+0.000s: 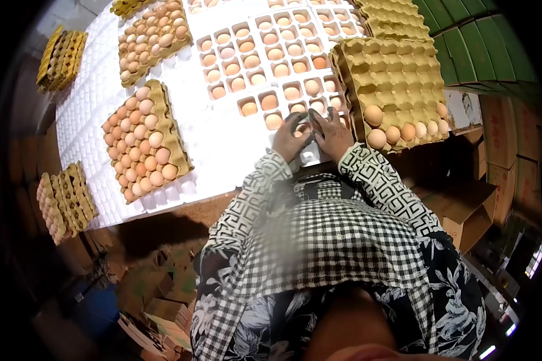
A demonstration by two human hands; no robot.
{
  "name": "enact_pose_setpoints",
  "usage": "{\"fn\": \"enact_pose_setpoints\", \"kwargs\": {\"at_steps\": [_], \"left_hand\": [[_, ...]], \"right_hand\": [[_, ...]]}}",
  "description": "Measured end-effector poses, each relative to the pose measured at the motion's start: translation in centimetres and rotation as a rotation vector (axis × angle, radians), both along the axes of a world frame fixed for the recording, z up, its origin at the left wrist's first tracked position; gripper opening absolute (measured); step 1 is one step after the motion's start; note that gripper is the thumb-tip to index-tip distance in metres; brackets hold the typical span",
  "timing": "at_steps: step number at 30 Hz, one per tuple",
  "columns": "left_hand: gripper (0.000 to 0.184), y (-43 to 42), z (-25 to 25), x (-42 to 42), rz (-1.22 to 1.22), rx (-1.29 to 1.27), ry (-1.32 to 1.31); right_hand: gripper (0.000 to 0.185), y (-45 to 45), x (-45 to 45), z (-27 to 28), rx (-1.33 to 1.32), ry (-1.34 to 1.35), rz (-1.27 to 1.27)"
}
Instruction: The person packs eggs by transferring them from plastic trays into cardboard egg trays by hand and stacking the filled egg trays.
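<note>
Head view: the left hand [291, 143] and right hand [336, 139] bend over an egg [301, 129] in the white tray [312, 157], each grip narrow; contact is unclear. Many white cells hold eggs; the yellow carton [397, 84] has eggs only toward its near edge.

One left hand [292, 141], one right hand [334, 137] — eight eggs [408, 132] on the nearer of two right-side tray stacks [397, 78] — two far-left stacks [62, 58].
</note>
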State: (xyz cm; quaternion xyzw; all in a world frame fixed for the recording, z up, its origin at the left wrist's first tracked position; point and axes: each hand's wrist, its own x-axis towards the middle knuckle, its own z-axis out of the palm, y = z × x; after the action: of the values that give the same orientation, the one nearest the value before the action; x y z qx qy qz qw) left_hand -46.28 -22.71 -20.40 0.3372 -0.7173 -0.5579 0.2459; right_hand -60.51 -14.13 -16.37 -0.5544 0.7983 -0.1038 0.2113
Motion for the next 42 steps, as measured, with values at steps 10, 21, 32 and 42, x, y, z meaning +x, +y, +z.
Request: {"fn": "enact_pose_setpoints", "kwargs": {"at_steps": [10,21,32,42], "left_hand": [[0.054,4.7,-1.8,2.3,-0.387,-0.72,-0.237],[0.035,-9.0,2.1,-9.3,-0.106,-0.765,-0.744],[0.054,0.3,12.1,-12.7,-0.531,-0.898,-0.321],[0.026,3.9,19.2,-17.9,-0.33,-0.285,-0.201]], "right_hand": [[0.041,4.8,0.5,4.5,-0.446,-0.411,-0.166],[0.045,10.1,-14.2,17.0,-0.527,-0.068,-0.199],[0.051,10.5,-19.4,12.0,-0.426,-0.318,0.046],[0.011,10.8,-23.0,12.4,0.058,0.448,0.46]]}}
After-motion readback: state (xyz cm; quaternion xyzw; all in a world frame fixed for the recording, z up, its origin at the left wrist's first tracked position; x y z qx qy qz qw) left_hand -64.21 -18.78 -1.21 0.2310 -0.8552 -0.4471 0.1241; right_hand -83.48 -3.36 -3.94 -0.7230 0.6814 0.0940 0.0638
